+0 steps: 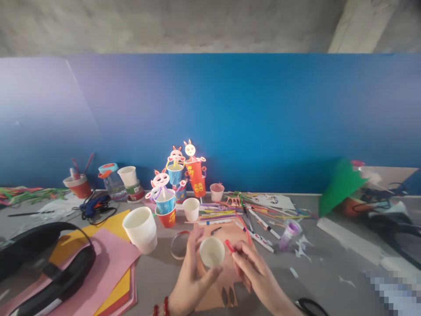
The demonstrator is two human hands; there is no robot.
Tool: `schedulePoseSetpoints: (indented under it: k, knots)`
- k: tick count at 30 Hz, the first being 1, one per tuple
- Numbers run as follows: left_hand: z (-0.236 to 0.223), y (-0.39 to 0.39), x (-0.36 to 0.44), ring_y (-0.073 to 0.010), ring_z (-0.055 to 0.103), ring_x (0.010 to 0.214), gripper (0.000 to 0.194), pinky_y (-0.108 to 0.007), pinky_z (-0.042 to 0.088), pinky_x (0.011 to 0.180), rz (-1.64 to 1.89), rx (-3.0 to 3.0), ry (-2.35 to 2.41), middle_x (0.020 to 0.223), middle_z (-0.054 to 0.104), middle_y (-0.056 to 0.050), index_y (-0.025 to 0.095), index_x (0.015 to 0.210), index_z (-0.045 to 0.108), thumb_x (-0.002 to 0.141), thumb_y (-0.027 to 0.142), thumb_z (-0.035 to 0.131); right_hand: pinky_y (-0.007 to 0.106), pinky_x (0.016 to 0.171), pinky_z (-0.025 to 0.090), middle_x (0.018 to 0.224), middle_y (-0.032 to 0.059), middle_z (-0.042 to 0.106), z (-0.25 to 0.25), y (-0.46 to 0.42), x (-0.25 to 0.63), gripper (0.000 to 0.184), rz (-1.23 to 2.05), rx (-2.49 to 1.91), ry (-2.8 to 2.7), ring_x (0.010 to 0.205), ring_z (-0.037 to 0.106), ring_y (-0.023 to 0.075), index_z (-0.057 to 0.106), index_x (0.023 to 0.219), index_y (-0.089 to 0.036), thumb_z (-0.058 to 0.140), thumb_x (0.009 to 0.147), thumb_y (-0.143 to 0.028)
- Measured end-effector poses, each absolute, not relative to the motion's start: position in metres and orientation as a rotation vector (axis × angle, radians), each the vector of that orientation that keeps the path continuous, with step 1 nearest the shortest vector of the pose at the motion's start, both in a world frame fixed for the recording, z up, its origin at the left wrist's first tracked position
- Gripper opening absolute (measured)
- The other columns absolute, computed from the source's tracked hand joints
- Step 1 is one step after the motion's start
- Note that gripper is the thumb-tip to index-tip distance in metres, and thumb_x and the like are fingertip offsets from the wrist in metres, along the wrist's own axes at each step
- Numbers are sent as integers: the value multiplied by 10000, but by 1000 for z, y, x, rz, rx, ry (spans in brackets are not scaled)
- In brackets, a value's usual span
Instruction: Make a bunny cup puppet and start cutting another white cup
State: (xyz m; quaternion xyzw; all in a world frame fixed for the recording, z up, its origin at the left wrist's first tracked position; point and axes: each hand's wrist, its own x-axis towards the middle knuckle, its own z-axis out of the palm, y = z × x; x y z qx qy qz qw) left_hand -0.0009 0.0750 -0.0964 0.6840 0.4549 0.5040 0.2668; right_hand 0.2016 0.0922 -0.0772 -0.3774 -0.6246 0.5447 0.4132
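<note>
My left hand (194, 274), with a red beaded bracelet at the wrist, curves around a white paper cup (212, 252), fingers on its left side and thumb at its near side. The cup's mouth faces up towards me. In my right hand (251, 265), just right of the cup, a short red cylinder (230, 245) that looks like a marker or its cap is pinched between thumb and fingers. Under both hands lies a sheet of pink-orange paper (219, 300) with cut-out holes. A roll of tape (180, 245) lies left of my left hand.
Decorated cups with rabbit figures (166, 204) stand at the back. Stacked white cups (140, 230), coloured paper (108, 267) and headphones (70, 263) are on the left. Markers (259, 240), a purple-topped bottle (289, 235) and paper scraps (303, 248) lie right. A blue partition (263, 118) closes the back.
</note>
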Motion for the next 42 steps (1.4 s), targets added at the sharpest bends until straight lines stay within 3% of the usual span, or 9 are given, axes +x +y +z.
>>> schedulePoseSetpoints:
  k: [3,8,11,14,23,30,37,40,42]
  knots:
    - [-75,67,-5,-367,242,1468,718,-578,283,1157,1461,2145,1187,1584,261,-184,213,1537,191,927,254,566,207,510,325,646,-60,422,-68,84,202,345,1246,-920,-1733,556,411,95,545,853,-199,468,1007,-498]
    - [-48,58,-2,-288,511,1177,418,-501,374,1064,1259,2640,992,1211,616,-124,214,1330,497,937,71,474,227,640,410,752,-13,551,-54,71,202,218,1250,-801,-1925,685,538,135,548,863,-194,481,1010,-341]
    - [-44,57,1,-239,545,943,260,-428,444,924,1287,2550,958,973,632,-80,198,1126,545,937,49,447,228,664,431,748,-4,605,-53,69,203,150,1385,-771,-1878,690,562,138,537,877,-199,465,998,-250]
    - [-43,58,3,-225,522,869,182,-389,443,836,1324,2479,974,882,600,-54,204,991,529,944,57,432,219,654,437,767,0,630,-55,71,203,126,1432,-779,-1871,681,566,132,548,923,-196,477,1000,-267]
    - [-43,59,1,-213,502,832,143,-396,431,822,1330,2553,1001,828,564,-39,210,887,457,922,73,431,208,689,432,781,7,654,-52,70,201,262,1300,-811,-2064,735,609,143,581,863,-194,431,1030,-328]
    - [-37,56,7,-198,489,728,163,-405,459,783,1343,2632,966,719,537,-20,223,775,426,870,101,476,194,588,384,742,-20,623,-39,63,197,124,1279,-834,-2136,648,535,130,633,888,-209,513,912,-223]
    - [-41,60,8,-166,447,652,254,-381,458,762,1376,2659,918,618,481,14,212,693,415,923,125,481,206,566,362,708,-16,624,-42,61,192,164,1156,-860,-2211,616,484,134,627,800,-218,511,913,-248]
    - [-39,60,0,-197,520,744,245,-442,462,859,1343,2607,909,715,563,-18,212,771,495,996,228,397,215,544,350,673,-13,599,-47,66,194,198,1068,-837,-2222,581,482,134,606,814,-215,504,951,-316]
    - [-40,61,-6,-240,577,916,274,-466,463,909,1344,2519,1007,921,630,-73,220,917,561,1028,297,323,222,549,355,679,-9,578,-49,69,198,240,1024,-832,-2139,587,496,141,599,880,-212,456,990,-371]
